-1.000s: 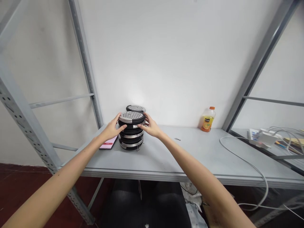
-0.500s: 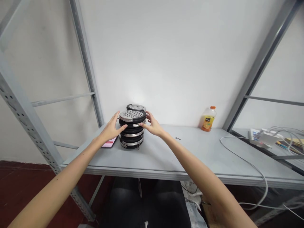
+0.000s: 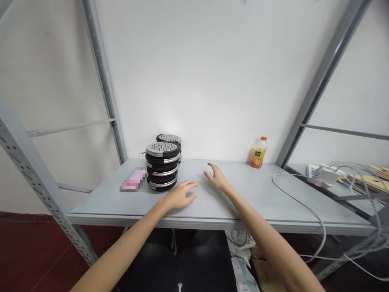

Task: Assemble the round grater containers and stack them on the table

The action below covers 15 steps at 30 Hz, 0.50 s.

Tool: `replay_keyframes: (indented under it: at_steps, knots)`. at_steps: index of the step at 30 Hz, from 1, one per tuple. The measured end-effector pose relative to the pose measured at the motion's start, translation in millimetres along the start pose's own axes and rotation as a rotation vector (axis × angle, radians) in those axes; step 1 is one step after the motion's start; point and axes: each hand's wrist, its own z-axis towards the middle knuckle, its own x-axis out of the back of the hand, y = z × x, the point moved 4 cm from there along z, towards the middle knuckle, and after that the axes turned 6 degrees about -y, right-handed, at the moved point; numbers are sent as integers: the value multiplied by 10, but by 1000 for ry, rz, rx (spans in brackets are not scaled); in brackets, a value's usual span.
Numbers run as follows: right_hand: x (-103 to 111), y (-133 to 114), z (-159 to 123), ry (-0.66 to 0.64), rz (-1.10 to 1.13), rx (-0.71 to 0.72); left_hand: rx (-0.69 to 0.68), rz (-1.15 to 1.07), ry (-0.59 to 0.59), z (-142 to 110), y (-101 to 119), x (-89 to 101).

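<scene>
Two stacks of round black and silver discs with perforated metal tops stand on the left part of the table; the front stack (image 3: 163, 166) partly hides the back stack (image 3: 170, 138). Small wire rings or clips stick out from their sides. My left hand (image 3: 180, 196) hovers just right of the front stack's base, fingers apart, holding nothing. Farther right, my right hand (image 3: 216, 177) is over the tabletop with thumb and fingers spread, also holding nothing. A small dark item seen there before is now out of sight around my right hand.
Left of the stacks lies a flat pink, blurred item (image 3: 133, 179). An orange-capped juice bottle (image 3: 259, 153) stands near the wall. A white cable (image 3: 299, 198) curves over the grey table (image 3: 121, 209) and its front edge. Metal uprights flank both sides.
Both hands have let go of the front stack and moved right, the left one also nearer to me. The stacks stay in place, while the view has shifted slightly.
</scene>
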Motion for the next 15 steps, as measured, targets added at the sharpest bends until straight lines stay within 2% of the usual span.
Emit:
replay_keyframes:
  at_steps: [3,5,12,15]
  knots:
    - [-172,51,-100,-77,-156,10,52,-23,38,361,-148,-142]
    - [-253,43,-144,-145,-226,11,92,11,53,481,-263,-218]
    - [-262,37,-168,-222,-152,-10,123,-55,152,426,-485,-284]
    - [-259,41,-173,-233,-151,-1,144,-80,141,409,-528,-312]
